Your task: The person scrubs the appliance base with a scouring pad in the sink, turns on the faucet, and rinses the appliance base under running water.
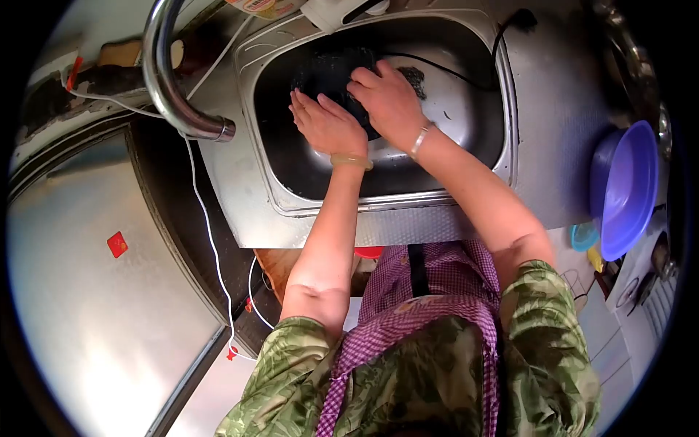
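A person leans over a stainless-steel sink (466,116). In its far left part lies a black, flat-looking item (328,73), too dark to identify. The left hand (331,131) is nearly flat over it, fingers extended; the right hand (393,109) has bent fingers at its right side, and whether they grip it cannot be told. Even pressure from the left palm would probably steady it. A metal countertop (553,167) surrounds the sink, with a purple basin (633,189) to its right and a curved chrome faucet (154,80) to its left.
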{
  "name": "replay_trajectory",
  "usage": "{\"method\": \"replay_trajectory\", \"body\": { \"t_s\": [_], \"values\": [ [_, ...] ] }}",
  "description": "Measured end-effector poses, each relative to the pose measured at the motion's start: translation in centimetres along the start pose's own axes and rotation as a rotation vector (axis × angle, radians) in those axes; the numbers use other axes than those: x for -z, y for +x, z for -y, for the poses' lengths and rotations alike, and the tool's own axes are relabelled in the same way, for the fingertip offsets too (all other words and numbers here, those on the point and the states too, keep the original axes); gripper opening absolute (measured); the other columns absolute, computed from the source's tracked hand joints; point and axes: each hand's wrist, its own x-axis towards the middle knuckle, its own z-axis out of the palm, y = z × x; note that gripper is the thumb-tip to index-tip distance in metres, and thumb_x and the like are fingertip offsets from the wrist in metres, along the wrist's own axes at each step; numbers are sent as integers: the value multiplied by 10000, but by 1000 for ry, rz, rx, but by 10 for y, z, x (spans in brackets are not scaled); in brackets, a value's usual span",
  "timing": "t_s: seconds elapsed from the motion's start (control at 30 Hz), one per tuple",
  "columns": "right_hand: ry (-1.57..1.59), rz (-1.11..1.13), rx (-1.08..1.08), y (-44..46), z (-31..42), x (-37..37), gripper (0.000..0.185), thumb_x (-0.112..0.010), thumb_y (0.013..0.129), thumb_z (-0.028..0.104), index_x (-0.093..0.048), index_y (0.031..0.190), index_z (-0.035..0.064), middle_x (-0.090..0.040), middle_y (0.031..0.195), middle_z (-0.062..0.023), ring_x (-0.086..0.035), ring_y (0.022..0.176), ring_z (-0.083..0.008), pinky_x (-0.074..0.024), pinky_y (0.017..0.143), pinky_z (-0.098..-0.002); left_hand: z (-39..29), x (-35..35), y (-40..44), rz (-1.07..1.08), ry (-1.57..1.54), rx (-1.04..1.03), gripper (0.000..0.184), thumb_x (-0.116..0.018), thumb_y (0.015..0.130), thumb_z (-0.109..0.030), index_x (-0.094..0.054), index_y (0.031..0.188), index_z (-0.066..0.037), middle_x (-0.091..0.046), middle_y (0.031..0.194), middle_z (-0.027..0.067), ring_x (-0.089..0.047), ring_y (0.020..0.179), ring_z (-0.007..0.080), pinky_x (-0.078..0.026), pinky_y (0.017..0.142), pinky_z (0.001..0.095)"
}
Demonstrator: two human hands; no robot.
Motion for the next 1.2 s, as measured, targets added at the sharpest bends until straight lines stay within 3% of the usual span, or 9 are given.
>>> {"method": "replay_trajectory", "body": {
  "t_s": [0.37,0.5,0.6,0.73,0.77,0.87,0.97,1.07,1.2],
  "values": [
    [88,43,-144,-12,-1,19,240,-627,747,-11,-744,936,81,-632,954,-37,-566,940,-309,-515,838,-387,3,-11,-2,-32,-35,-78,450,-414,1039,-187,-476,1400,74,-501,1449,253,-441,1351,465,-333,1150,504],
    [6,125,-111,-11,15,9,224,-639,740,4,-751,909,100,-655,991,-32,-577,961,-318,-519,841,-380,0,-7,-2,-59,-9,-84,429,-416,1042,-183,-504,1376,73,-531,1428,234,-476,1330,446,-368,1121,502],
    [121,187,-154,-13,0,26,283,-623,736,-24,-760,939,118,-667,1022,-19,-577,959,-312,-525,838,-392,-2,-4,0,-74,-24,-98,424,-429,1039,-178,-507,1376,68,-532,1426,233,-476,1328,447,-372,1116,502],
    [335,-201,-279,-14,-41,-1,241,-643,810,-4,-759,993,102,-662,1036,-107,-610,979,-349,-524,879,-402,1,-5,-3,-75,-52,-81,429,-472,1034,-204,-512,1373,56,-539,1415,233,-476,1320,448,-381,1105,495],
    [413,-240,-413,-18,-49,-8,238,-664,858,56,-732,1087,64,-653,1065,-160,-631,1002,-358,-513,918,-379,3,-7,0,-78,-54,-77,435,-489,1032,-217,-513,1373,52,-542,1410,233,-477,1317,449,-384,1103,492],
    [765,-329,-727,-27,-54,-22,380,-667,875,88,-648,1250,34,-628,1146,-180,-609,1088,-349,-476,988,-375,9,-5,4,-5,-181,-39,586,-631,962,-322,-493,1400,42,-519,1417,238,-449,1333,457,-343,1130,514],
    [509,-288,-436,-56,-41,-23,517,-658,868,88,-545,1367,16,-590,1194,-198,-568,1155,-349,-433,1042,-389,23,13,22,127,-280,-88,758,-773,842,-434,-502,1423,-30,-523,1401,217,-504,1300,414,-400,1093,451],
    [374,-290,-415,-83,-5,-28,537,-631,870,62,-522,1395,38,-574,1212,-195,-533,1195,-355,-406,1070,-408,35,12,35,299,-362,-76,966,-846,704,-547,-466,1467,-95,-484,1430,253,-490,1302,440,-427,1069,476],
    [415,-338,-474,-34,-29,-37,416,-624,877,69,-575,1288,25,-587,1186,-199,-563,1128,-408,-451,1017,-427,28,12,32,352,-284,130,1039,-837,687,-597,-414,1511,-124,-473,1431,265,-508,1282,444,-446,1050,464]
  ]
}}
